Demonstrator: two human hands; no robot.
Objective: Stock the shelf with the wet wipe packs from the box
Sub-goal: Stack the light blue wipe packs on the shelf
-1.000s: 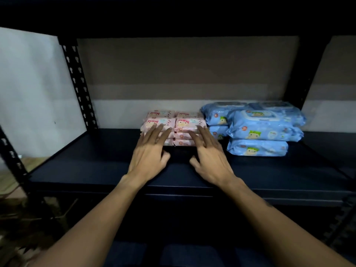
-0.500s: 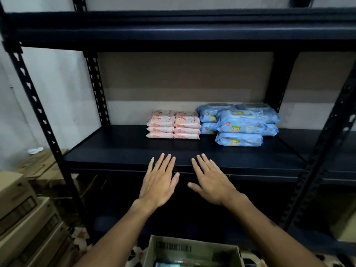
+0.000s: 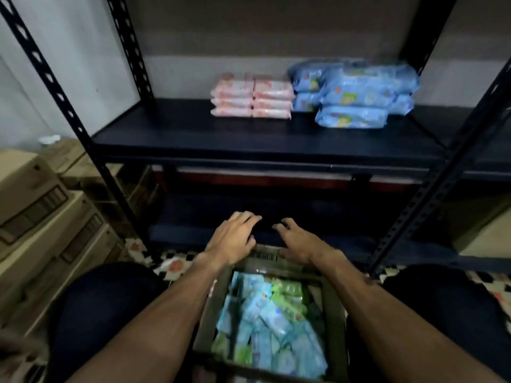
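Note:
Two stacks of pink wet wipe packs [image 3: 251, 98] stand on the dark shelf [image 3: 221, 139], with a pile of bigger blue packs [image 3: 354, 95] to their right. Below, an open cardboard box [image 3: 336, 322] sits between my knees, full of several blue and green wipe packs [image 3: 271, 319]. My left hand [image 3: 233, 239] and right hand [image 3: 297, 241] hover over the box's far edge with fingers loosely bent, and neither holds anything.
Black perforated shelf posts [image 3: 69, 106] rise at left and right [image 3: 442, 178]. Cardboard cartons [image 3: 36, 217] are stacked on the left. A lower shelf level [image 3: 276, 217] lies behind my hands. The floor is checkered.
Both hands have drawn back from the pink packs on the shelf and come down to the box. The view has dropped, so the box's contents now show.

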